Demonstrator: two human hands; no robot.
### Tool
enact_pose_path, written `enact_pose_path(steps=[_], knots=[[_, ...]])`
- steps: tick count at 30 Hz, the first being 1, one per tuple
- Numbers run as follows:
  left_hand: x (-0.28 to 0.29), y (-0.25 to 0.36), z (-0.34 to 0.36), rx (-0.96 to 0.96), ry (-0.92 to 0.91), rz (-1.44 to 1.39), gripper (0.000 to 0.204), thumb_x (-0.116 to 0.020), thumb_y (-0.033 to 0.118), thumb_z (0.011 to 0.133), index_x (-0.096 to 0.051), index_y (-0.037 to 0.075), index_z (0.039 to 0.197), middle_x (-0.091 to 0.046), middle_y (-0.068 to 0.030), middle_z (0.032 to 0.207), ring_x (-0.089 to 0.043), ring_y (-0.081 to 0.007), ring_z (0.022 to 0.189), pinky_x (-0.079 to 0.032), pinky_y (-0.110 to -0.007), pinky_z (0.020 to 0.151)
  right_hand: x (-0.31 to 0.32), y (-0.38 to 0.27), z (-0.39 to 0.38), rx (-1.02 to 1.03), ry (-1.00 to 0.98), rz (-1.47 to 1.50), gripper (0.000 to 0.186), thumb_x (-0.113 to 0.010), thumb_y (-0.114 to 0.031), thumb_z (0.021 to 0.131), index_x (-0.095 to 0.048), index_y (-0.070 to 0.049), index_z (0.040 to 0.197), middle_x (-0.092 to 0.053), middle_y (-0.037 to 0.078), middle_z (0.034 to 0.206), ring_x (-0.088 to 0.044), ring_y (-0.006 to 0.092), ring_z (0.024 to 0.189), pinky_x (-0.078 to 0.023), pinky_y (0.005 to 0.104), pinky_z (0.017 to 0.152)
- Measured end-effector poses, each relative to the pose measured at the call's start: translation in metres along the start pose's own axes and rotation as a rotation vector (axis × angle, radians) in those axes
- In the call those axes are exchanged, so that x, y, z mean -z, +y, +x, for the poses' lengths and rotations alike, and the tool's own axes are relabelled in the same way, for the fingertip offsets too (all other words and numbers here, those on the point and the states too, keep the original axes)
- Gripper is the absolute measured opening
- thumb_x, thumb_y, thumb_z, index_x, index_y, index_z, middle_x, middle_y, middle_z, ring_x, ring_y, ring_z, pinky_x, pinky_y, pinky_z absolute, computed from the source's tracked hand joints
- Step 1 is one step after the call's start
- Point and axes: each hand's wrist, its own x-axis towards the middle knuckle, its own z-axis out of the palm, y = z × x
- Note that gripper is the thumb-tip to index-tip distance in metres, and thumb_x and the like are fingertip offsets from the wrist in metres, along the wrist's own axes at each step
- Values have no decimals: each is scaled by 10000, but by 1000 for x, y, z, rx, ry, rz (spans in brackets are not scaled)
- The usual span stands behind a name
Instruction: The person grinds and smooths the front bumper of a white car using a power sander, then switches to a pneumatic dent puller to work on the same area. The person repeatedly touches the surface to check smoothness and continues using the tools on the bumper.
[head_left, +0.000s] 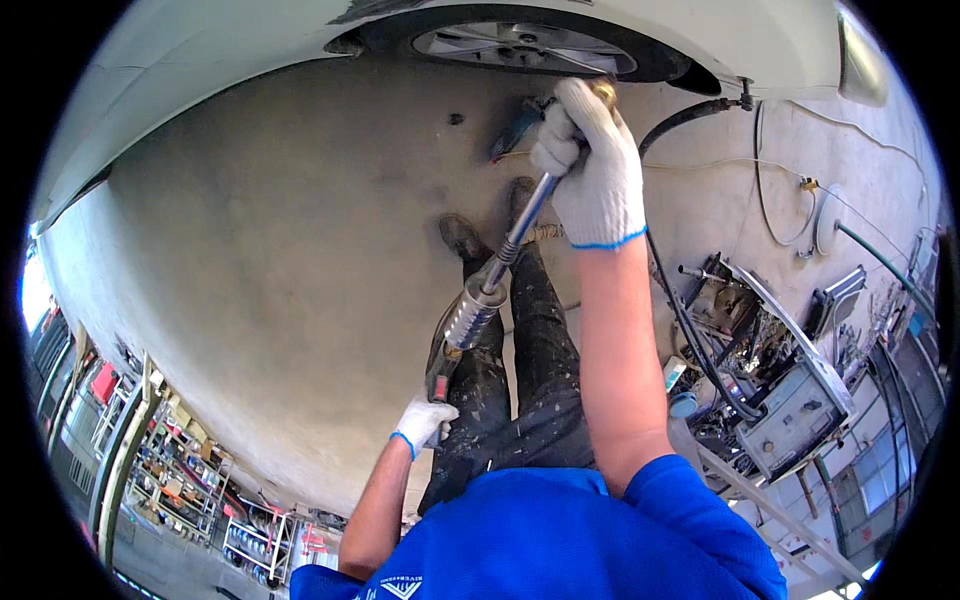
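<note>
A slide-hammer dent puller (470,316) slants across in front of my legs, with a shiny rod, a ribbed metal weight and a pistol-type handle. My left hand (424,418), in a white glove, is closed round the handle at its lower end. Higher up, my right hand (603,175), gloved too, wraps round the rod near its far end. A brass-coloured tip (604,92) pokes out past those fingers, close to the car wheel (530,45). Whether the tip touches the car is hidden. The pale car body (220,60) curves over the wheel.
At the right stands a metal cart (790,430) loaded with tools. A black cable (690,330) runs past my right forearm, and a thick hose (690,118) lies by the car. Shelving (185,480) fills the lower left. A dark blue object (517,130) is on the floor below the wheel.
</note>
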Motion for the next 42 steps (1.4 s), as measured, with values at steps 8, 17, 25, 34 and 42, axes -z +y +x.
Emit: enact_pose_path(steps=[8, 17, 25, 34, 42], knots=[[-6, 8, -36, -129, -161, 45, 488, -714, 62, 751, -534, 22, 1204, -576, -9, 665, -565, -112, 525, -454, -296, 459, 14, -28, -37, -106, -464, 610, 569, -574, -533, 996, -527, -72, 1326, -533, 19, 856, -424, 86, 628, -356, 246, 556], [-3, 62, -111, -279, -117, 323, 366, -686, 90, 749, -539, 33, 1080, -549, -8, 651, -536, -102, 505, -417, -296, 432, -11, -115, -101, 119, -678, 561, 554, -618, -453, 1003, -479, -61, 1369, -477, -10, 867, -423, 77, 633, -388, 253, 578], [-14, 125, -155, -248, -2, 569, 554, -716, 132, 744, -502, 49, 1248, -567, -26, 683, -551, -117, 522, -443, -298, 444, 1, -189, -137, 362, -720, 489, 406, -523, -460, 1041, -577, -90, 1200, -444, -13, 805, -372, 75, 608, -351, 249, 556], [-66, 167, -189, -247, -43, 647, 496, -698, 93, 763, -470, 31, 1199, -554, -22, 681, -543, -108, 514, -423, -267, 428, 66, -168, -171, 432, 10, 221, 410, -481, -487, 1054, -578, -94, 990, -402, -18, 711, -337, 97, 582, -305, 265, 536], [-102, 140, -175, -206, 21, 618, 408, -684, 116, 805, -468, 74, 1149, -552, -23, 647, -536, -114, 487, -420, -274, 414, 61, -127, -160, 386, 694, 118, 375, -550, -401, 1049, -506, -121, 802, -349, -48, 599, -308, 77, 474, -260, 259, 443]])
